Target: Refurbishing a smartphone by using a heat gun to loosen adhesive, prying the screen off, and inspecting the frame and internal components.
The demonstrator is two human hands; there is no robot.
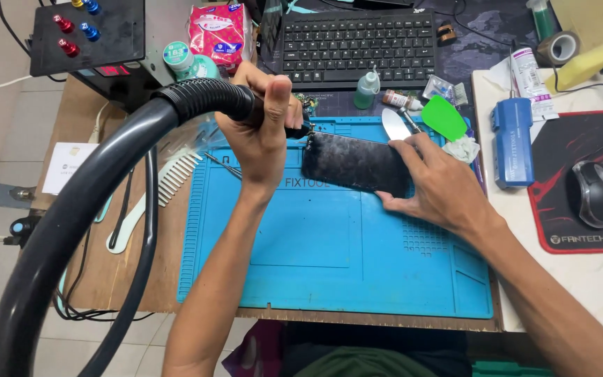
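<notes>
My left hand grips the black handle of a hot-air tool whose thick ribbed hose curves off to the lower left. The tool's nozzle points at the left edge of a dark phone. That phone is tilted up on the blue work mat. My right hand holds the phone by its right end, fingers under and behind it.
A black keyboard lies beyond the mat, with a small dropper bottle, a green pick and a metal spatula near it. A white comb lies left. A blue tool, mouse and mouse pad sit right.
</notes>
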